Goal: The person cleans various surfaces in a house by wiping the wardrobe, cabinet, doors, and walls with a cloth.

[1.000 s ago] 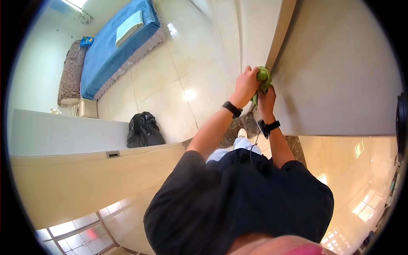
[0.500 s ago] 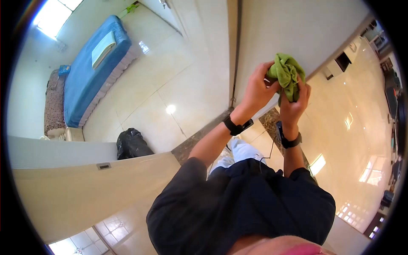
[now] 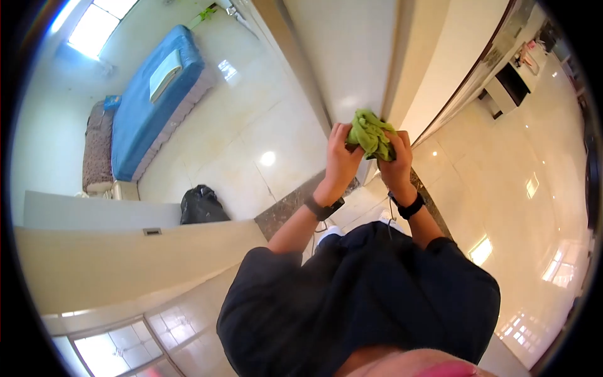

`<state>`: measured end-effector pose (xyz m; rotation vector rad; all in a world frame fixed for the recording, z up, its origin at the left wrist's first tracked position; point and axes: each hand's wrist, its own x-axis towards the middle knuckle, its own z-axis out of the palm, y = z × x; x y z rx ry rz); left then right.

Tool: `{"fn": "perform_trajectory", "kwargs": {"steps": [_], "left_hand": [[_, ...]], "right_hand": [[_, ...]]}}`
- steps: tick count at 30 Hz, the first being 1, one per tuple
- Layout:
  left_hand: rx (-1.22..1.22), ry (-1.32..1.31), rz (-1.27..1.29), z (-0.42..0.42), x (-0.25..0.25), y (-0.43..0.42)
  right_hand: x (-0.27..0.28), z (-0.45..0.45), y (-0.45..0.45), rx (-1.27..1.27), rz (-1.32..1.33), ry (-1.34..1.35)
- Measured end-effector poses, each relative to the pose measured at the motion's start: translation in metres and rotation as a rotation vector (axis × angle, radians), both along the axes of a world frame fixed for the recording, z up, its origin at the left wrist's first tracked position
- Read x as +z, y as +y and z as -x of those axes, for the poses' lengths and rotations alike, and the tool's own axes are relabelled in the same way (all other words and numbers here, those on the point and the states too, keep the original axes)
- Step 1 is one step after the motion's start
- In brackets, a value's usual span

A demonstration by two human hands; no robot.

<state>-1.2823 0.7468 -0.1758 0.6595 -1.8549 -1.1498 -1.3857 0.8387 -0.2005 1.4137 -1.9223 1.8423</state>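
Head view: two hands at a jamb, with a room beyond. The cloth, green and bunched, is held out before the body at arm's length, in front of the lower part of the jamb and close to its right edge. Whether cloth and jamb touch cannot be settled from this steep angle.

The left hand is curled on the cloth's left side, thumb inward; the right hand grips the opposite side, fingers bent over the folds. The hands are apart, with the cloth pinched between them. Such a two-sided hold probably stops the loose fabric from unfolding and makes a compact pad of it. Each wrist bears a dark band, the left and the right, both clear of the folds.

Beyond the stone sill, a black bag sits on the floor near the sill's left end, perhaps set there to leave the doorway free. A folded quilt lies towards the far end of the bed, likely stacked flat for tidiness.
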Motion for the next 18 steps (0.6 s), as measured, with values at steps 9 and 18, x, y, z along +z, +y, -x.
{"fn": "perform_trajectory", "kwargs": {"steps": [9,18], "left_hand": [[0.416,0.141,0.544,0.038,0.058,0.042],[0.512,-0.013,0.652,0.062,0.059,0.068]], "right_hand": [[0.071,0.067,0.005,0.329,0.165,0.139],[0.032,0.092,-0.003,0.454,0.191,-0.074]]}}
